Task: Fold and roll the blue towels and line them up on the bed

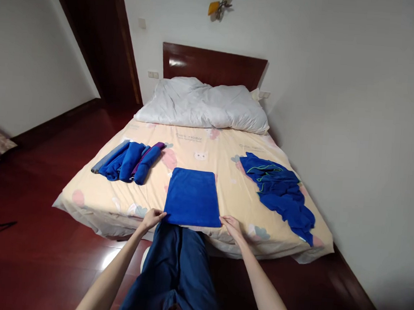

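A blue cloth (192, 197) lies flat as a near-square at the front of the bed. My left hand (154, 217) pinches its near left corner, and my right hand (230, 225) pinches the near right corner. To the left on the bed, several rolled cloths (131, 161), mostly blue with one purple and one greyish, lie side by side. A loose, crumpled heap of blue cloth (283, 192) with some green edging is spread on the right side.
The bed (200, 147) has a cream patterned sheet, with a pale quilt (204, 104) folded near the dark headboard (214, 66). A wall (366, 139) runs along the right. Dark red floor (27, 198) shows at left.
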Demonstrator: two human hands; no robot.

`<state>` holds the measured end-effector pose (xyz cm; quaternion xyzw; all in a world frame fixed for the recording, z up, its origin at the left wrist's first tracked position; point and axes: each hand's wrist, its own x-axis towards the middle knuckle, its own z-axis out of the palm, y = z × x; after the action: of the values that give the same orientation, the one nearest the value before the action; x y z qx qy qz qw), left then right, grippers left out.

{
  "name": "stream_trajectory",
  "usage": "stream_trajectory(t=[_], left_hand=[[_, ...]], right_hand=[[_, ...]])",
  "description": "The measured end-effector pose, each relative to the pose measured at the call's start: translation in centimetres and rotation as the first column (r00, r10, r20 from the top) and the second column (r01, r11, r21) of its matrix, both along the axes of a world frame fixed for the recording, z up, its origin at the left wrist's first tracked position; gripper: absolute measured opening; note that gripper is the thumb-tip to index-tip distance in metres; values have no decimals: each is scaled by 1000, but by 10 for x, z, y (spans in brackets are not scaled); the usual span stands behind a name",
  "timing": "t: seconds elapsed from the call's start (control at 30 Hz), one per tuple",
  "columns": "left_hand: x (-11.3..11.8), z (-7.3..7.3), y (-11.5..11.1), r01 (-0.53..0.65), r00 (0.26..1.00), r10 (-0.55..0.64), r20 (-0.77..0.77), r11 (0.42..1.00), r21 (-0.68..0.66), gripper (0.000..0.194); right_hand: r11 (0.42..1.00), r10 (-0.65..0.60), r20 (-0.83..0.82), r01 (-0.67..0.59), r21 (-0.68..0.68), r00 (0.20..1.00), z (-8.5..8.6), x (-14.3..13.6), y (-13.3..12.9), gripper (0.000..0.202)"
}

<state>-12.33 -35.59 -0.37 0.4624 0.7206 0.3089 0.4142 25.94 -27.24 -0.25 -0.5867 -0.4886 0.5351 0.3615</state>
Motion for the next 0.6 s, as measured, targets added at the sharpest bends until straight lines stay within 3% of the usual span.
stream_trajectory(t=[0.17,0.3,0.47,0.6], left_hand=[[-9,6,49,-96,995,95,-13,995,-22,45],[-19,3,98,-127,992,127,-29,992,-10,43],[-26,-15,169,-141,987,140,-84,990,-1,40],[-30,-30,225,-150,969,164,-183,985,86,33]], right_hand=[[999,21,14,-22,32,1000,-22,-9,42,69],[997,60,86,-64,37,994,-35,-10,57,68],[994,111,92,-112,3,990,-39,-5,58,61],[989,148,113,-144,-40,983,-39,-1,60,57]])
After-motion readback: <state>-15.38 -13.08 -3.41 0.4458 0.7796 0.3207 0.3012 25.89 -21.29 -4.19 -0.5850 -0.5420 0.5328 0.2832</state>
